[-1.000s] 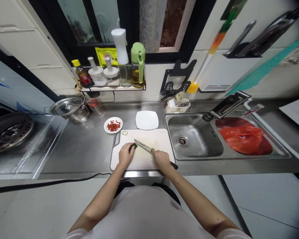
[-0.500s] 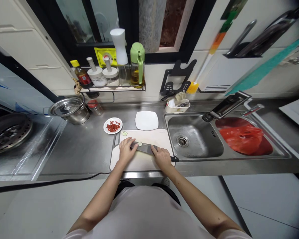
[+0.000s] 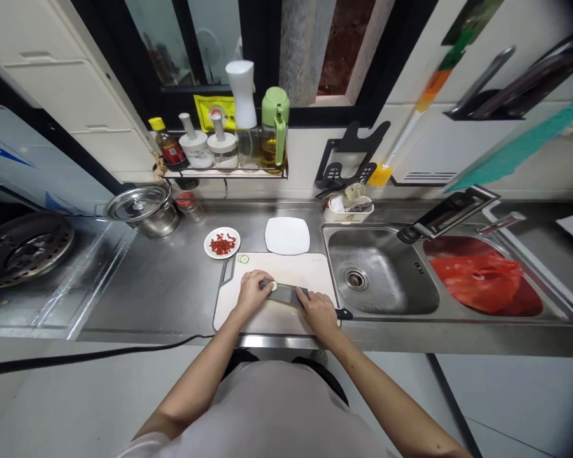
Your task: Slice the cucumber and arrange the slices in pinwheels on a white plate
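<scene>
My right hand (image 3: 319, 312) is wrapped round the kitchen knife, its fingers reaching onto the back of the blade (image 3: 289, 293). The black handle end sticks out past the palm. My left hand (image 3: 253, 294) is closed at the blade's left end, thumb and fingertips at a pale green cucumber slice (image 3: 274, 286) that lies against the flat of the blade. What is under those fingers is hidden. Beneath both hands lies a white cutting board (image 3: 277, 321). A few cucumber slices (image 3: 243, 259) rest in its upper left corner.
Behind the board are a white square plate (image 3: 287, 235) and a small plate (image 3: 210, 252) of red pieces. A steel pot (image 3: 155, 219) and a red-lidded jar (image 3: 191, 208) stand at left. To the right is a sink (image 3: 382, 273) with a red bag (image 3: 477, 280) in its second basin.
The view has shifted, so the whole scene sits slightly lower and to the right. My left fingertips have closed in on the cucumber slice on the blade. My right hand keeps its grip.
</scene>
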The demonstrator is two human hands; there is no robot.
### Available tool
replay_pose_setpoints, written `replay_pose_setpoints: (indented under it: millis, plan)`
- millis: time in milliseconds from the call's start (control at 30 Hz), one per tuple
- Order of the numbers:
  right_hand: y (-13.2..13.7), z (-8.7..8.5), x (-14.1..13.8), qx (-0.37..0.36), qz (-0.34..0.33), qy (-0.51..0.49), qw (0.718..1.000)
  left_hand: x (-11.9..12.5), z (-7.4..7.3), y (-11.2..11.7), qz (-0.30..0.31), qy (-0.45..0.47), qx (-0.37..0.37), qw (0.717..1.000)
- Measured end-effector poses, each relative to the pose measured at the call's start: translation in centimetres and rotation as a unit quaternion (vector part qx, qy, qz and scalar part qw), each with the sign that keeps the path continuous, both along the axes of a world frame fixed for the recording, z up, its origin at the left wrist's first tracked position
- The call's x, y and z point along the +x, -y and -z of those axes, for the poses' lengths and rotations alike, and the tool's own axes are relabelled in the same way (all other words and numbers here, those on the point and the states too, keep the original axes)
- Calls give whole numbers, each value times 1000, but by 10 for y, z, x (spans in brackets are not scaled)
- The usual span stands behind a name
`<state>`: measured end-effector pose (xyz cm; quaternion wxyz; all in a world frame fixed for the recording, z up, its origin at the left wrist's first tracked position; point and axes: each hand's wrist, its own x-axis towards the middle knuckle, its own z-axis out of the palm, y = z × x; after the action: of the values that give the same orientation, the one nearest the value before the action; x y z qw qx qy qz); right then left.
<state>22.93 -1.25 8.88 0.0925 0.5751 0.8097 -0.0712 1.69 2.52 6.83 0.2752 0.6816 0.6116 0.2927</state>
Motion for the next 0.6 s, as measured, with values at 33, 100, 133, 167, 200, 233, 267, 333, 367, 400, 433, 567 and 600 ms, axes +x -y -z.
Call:
replay_pose_setpoints:
  millis: [33, 100, 133, 167, 200, 233, 267, 333, 367, 400, 433, 567, 600]
  plan:
    - [0, 1, 1, 1, 1, 4, 1000, 0, 1, -1, -15, 19, 1, 1000]
    - [0, 1, 5, 3, 6, 11, 1000, -2, 5, -4, -65, 57, -7, 996]
    - [0, 2, 6, 3, 8, 13, 1000, -3, 8, -5, -97, 78, -16, 992]
    - [-1, 3, 8, 4, 12, 14, 1000, -5, 11, -7, -129, 98, -28, 986]
    - [-1, 3, 10, 6, 15, 14, 1000, -8, 15, -9, -158, 117, -39, 980]
    - [-1, 4, 11, 7, 18, 14, 1000, -12, 19, -12, -184, 134, -47, 973]
    - [-1, 5, 13, 9, 21, 14, 1000, -16, 24, -14, -204, 146, -50, 967]
    - [-1, 8, 15, 12, 25, 14, 1000, -25, 33, -20, -236, 154, -50, 958]
    - [-1, 9, 16, 13, 25, 15, 999, -29, 36, -23, -248, 151, -48, 956]
    - [-2, 9, 17, 15, 26, 16, 999, -33, 40, -27, -259, 147, -45, 953]
    - [-2, 10, 17, 17, 27, 16, 999, -37, 42, -31, -265, 143, -43, 953]
    - [-3, 12, 18, 28, 31, 12, 999, -44, 48, -47, -273, 103, -42, 956]
    - [-3, 12, 17, 31, 31, 10, 999, -44, 48, -50, -269, 83, -42, 959]
